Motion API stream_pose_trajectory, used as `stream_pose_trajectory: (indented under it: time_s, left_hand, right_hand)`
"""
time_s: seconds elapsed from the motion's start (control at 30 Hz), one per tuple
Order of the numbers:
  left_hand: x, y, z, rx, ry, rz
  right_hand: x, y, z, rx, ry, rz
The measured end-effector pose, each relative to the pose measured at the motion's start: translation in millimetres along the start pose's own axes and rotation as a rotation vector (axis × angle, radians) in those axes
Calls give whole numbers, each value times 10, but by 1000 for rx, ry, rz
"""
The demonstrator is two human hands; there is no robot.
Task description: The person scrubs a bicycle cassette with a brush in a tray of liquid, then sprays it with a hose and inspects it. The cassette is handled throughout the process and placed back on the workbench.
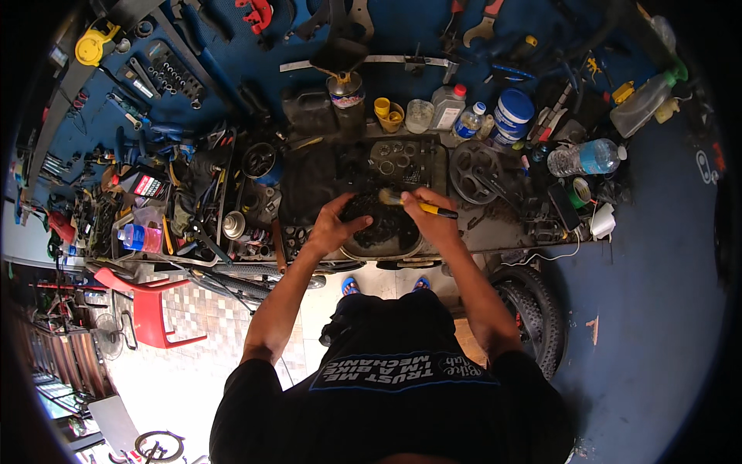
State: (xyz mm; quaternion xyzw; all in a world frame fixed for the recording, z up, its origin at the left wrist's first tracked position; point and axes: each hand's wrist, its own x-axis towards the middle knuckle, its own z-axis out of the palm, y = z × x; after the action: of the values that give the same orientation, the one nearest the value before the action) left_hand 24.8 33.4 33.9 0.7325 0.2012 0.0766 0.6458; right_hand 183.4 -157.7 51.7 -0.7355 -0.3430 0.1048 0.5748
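My right hand (425, 215) grips a paint brush (439, 210) with a yellow and black handle. Its bristles point left, at a dark, greasy mass (379, 213) whose exact kind I cannot make out. On the left side of that mass is my left hand (334, 226), its fingers curled at the edge and its thumb reaching across. What those fingers hold blends into the dark. Both hands are over a shallow basin (384, 257) near the bench's front edge. Just beyond lie several metal rings (386, 167) on a dark tray (437, 158).
A crankset (473, 175) lies right of the tray. Bottles, a blue-lidded tub (513, 116) and yellow cups (389, 114) line the back. Tools crowd the left, near a spray can (233, 225). Tyres (541, 317) stand below the bench; a red chair (154, 309) is behind left.
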Motion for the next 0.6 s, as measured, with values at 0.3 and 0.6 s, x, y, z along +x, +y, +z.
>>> stream_pose_trajectory:
  time_s: [0.3, 0.6]
  left_hand:
    - [5, -78, -73, -367, 63, -1]
    - [80, -203, -28, -665, 55, -80]
  right_hand:
    - [-83, 443, -123, -112, -100, 287]
    - [-414, 706, -142, -83, -226, 376]
